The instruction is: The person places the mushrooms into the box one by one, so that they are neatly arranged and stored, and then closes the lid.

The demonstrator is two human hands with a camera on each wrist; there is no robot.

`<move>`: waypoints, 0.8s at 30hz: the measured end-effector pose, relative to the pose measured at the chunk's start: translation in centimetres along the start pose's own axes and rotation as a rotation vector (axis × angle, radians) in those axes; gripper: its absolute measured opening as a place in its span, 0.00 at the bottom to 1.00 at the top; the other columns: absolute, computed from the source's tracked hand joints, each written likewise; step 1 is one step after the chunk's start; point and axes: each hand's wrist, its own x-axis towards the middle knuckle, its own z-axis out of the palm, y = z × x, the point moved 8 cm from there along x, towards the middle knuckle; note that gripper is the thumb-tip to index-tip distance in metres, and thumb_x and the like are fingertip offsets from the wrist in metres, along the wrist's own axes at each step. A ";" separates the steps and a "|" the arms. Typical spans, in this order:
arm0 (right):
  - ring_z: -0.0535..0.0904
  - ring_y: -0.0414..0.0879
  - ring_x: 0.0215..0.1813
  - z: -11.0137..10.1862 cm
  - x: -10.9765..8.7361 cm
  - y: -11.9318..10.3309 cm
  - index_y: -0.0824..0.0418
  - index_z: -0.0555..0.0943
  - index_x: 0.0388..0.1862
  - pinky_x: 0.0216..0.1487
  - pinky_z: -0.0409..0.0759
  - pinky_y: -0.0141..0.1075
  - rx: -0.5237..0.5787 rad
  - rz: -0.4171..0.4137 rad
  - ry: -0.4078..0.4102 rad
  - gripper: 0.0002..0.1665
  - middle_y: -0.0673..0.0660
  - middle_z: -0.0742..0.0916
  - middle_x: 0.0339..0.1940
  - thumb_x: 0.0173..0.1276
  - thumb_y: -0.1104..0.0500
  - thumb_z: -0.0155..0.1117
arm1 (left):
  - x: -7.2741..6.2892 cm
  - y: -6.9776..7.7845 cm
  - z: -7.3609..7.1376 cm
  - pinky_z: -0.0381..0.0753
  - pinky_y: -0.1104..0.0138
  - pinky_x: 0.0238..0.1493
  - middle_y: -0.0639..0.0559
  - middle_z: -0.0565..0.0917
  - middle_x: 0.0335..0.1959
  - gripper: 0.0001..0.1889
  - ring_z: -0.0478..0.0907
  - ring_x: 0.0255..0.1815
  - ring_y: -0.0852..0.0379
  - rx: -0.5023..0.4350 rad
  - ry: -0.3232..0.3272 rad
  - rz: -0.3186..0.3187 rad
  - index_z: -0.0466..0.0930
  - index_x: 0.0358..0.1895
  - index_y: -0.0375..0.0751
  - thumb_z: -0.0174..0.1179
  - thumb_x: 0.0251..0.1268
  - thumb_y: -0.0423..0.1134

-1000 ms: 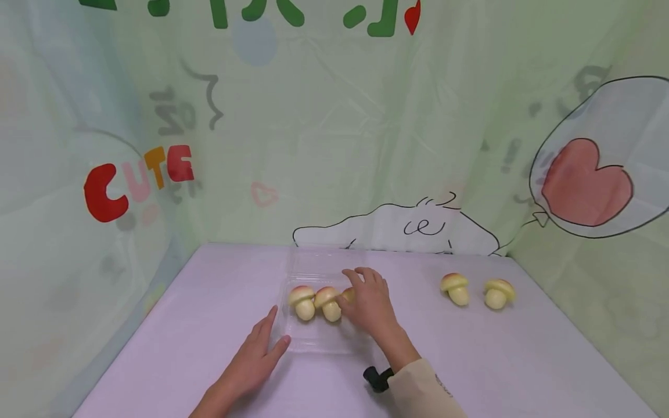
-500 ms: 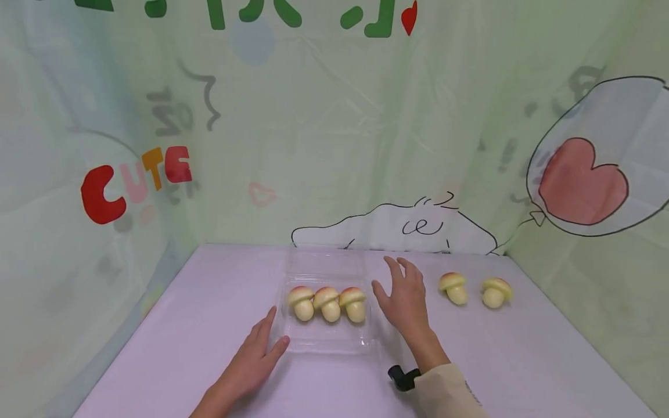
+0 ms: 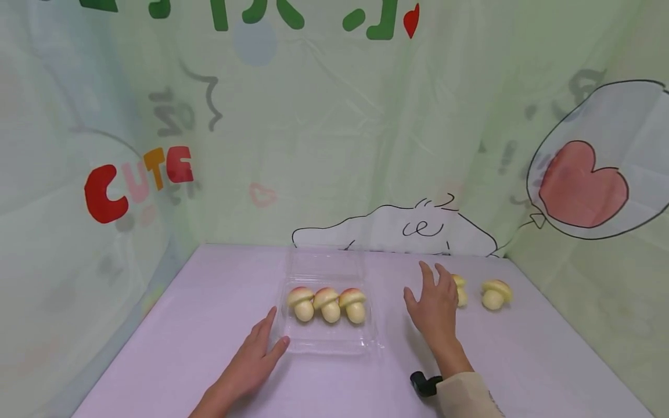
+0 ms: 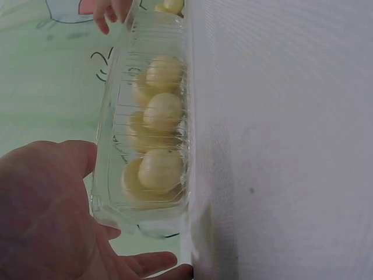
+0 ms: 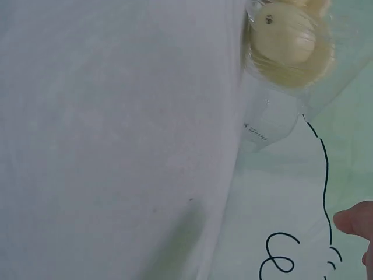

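Three mushroom-shaped pieces (image 3: 328, 305), cream stems under yellow and reddish caps, stand in a row inside a clear plastic box (image 3: 326, 346) whose lid lies back. My left hand (image 3: 251, 355) is at the box's left side, fingers loosely spread; in the left wrist view the thumb meets the clear wall (image 4: 105, 192). To the right of the box my right hand (image 3: 435, 307) is above the table with fingers apart and nothing held. Partly hidden behind it is a loose mushroom-shaped piece (image 3: 461, 292); another mushroom-shaped piece (image 3: 495, 295) sits farther right.
A pale lilac cloth covers the table (image 3: 209, 302). Printed fabric curtains (image 3: 313, 128) rise at the back and both sides. The box's raised clear lid (image 3: 325, 264) points toward the back curtain. A black device (image 3: 424, 384) is on the right wrist.
My right hand has let go of the third piece in the box and moved right, toward the loose pieces, fingers spread. The left hand has stayed in place.
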 end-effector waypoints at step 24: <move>0.54 0.79 0.74 1.8 0.1 10.3 0.64 0.54 0.82 0.63 0.65 0.75 -0.033 0.308 -0.173 0.46 0.79 0.55 0.78 0.71 0.62 0.62 | 0.3 -0.4 0.4 0.60 0.34 0.74 0.31 0.61 0.80 0.40 0.59 0.79 0.29 0.002 0.001 -0.021 0.49 0.85 0.45 0.52 0.80 0.58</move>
